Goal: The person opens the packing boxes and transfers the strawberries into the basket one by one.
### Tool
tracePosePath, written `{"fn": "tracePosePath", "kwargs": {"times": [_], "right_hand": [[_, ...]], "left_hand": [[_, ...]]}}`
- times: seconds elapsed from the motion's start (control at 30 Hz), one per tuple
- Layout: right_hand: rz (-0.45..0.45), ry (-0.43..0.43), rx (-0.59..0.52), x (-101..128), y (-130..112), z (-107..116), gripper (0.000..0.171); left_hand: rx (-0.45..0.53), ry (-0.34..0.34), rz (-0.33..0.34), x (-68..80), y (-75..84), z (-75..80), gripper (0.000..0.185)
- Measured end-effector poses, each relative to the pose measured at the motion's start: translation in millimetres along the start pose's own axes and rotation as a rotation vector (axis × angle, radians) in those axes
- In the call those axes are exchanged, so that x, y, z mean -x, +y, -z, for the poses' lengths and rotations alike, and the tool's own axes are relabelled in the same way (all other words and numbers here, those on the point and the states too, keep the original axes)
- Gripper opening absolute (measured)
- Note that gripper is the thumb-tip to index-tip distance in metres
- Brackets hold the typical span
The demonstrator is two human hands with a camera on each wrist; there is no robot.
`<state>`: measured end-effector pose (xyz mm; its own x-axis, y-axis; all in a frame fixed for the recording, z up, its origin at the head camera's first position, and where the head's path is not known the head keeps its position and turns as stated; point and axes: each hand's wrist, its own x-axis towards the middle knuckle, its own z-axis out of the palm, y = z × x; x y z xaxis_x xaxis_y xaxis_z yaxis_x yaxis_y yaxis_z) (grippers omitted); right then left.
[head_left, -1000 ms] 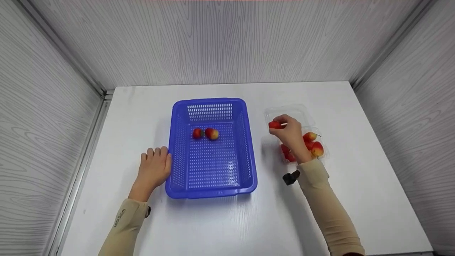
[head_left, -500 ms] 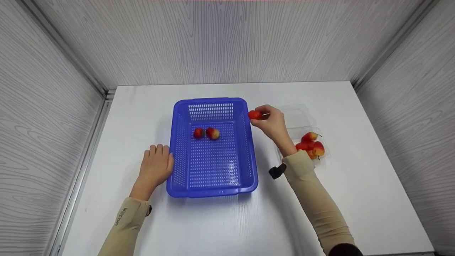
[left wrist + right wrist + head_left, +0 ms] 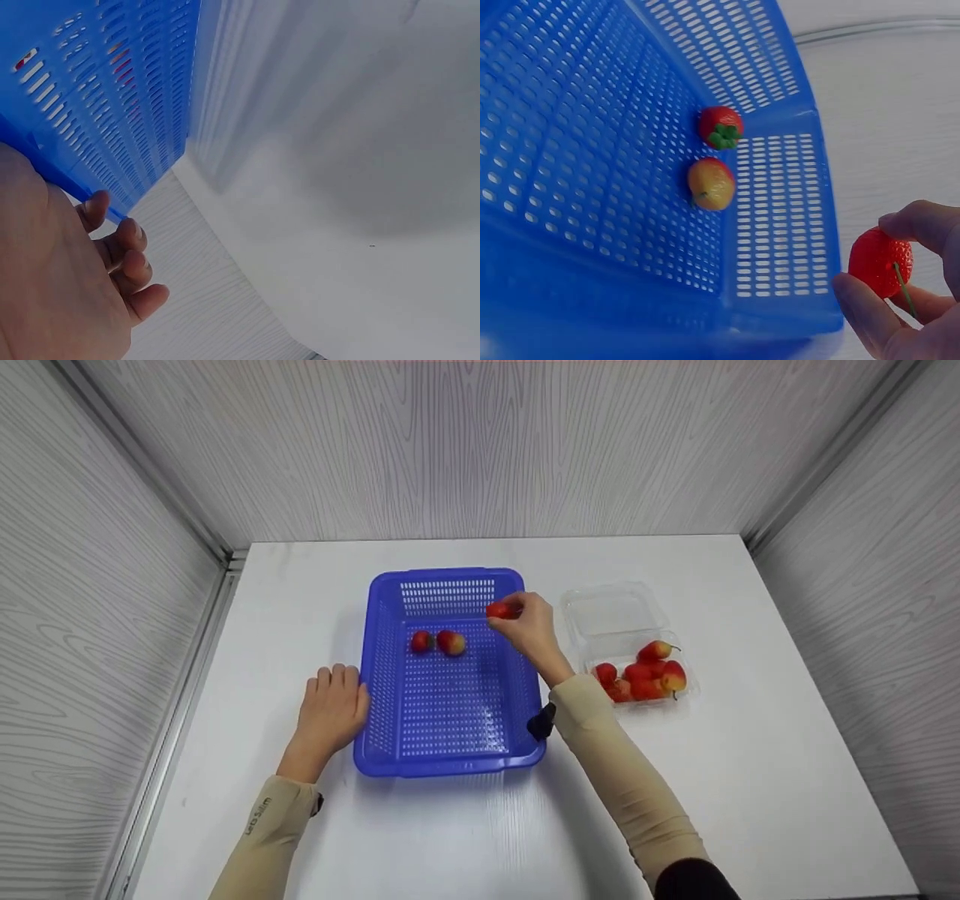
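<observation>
My right hand (image 3: pixel 532 630) pinches a strawberry (image 3: pixel 877 262), seeded red with a thin green stem, between thumb and fingertips. In the head view it hovers over the right part of the blue perforated basket (image 3: pixel 450 766). On the basket floor lie a red fruit (image 3: pixel 720 126) with a green leafy cap and a red-yellow fruit (image 3: pixel 711 184), side by side. Along the basket's left rim, my left hand (image 3: pixel 330 709) rests with its thumb side touching the edge. Its fingers (image 3: pixel 135 266) are loosely bent in the left wrist view; the thumb is hidden there.
Right of the basket, a clear plastic clamshell box (image 3: pixel 619 611) lies with its lid folded back. Several red and red-yellow fruits (image 3: pixel 645 679) sit in its near half. The white table (image 3: pixel 750 780) is bordered by grey wood-grain panels (image 3: pixel 480 450).
My right hand has carried the strawberry leftward from above the clear box to over the basket. The box's fruits are less covered now. My left hand stays at the basket's rim.
</observation>
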<state>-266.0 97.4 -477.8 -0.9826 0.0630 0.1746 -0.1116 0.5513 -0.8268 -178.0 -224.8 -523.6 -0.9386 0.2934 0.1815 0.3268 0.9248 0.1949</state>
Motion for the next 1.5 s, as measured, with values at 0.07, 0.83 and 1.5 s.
{"fn": "tracePosePath", "kwargs": {"times": [0.07, 0.83, 1.5], "right_hand": [[-0.007, -0.019, 0.018, -2, 2, -6, 0.027], [-0.121, -0.110, 0.305, -7, 18, -65, 0.014], [-0.189, -0.203, 0.374, -6, 23, -80, 0.029]], "left_hand": [[0.001, 0.002, -0.001, -0.4, 0.5, 0.2, 0.027], [-0.014, -0.036, 0.038, -1.2, 2.3, 2.0, 0.027], [0.008, -0.036, 0.059, 0.1, 1.5, -0.7, 0.028]]}}
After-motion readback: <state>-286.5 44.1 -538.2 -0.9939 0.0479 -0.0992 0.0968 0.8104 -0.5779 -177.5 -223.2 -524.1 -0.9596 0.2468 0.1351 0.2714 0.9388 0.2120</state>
